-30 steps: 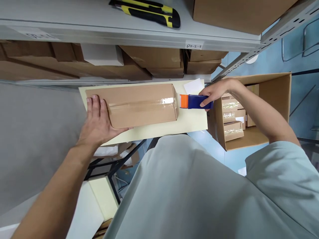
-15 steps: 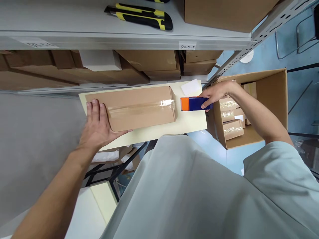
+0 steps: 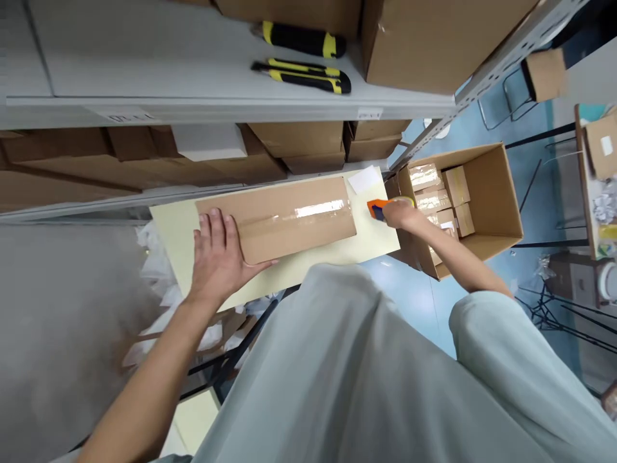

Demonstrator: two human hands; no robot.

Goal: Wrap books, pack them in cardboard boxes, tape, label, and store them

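A long brown carton (image 3: 294, 222) with clear tape along its top lies on the cream board (image 3: 380, 243). My left hand (image 3: 219, 257) rests on the carton's left end, fingers spread, thumb along the near edge. Beyond the carton's right end, my right hand (image 3: 400, 212) is closed around an orange and dark blue tape dispenser (image 3: 376, 209), with a bit of yellow showing behind the fingers. The dispenser is apart from the carton. A white paper slip (image 3: 364, 179) lies on the board just above it.
Two yellow and black utility knives (image 3: 308, 76) lie on the grey shelf (image 3: 144, 71) above. Cartons (image 3: 299, 141) fill the shelf level below. An open box (image 3: 496, 193) holding several small taped boxes stands at the right. A table (image 3: 585, 186) is at the far right.
The view has shifted. My right hand has turned the dispenser, so its orange end now shows with less of the blue side. My left hand still lies on the carton's left end.
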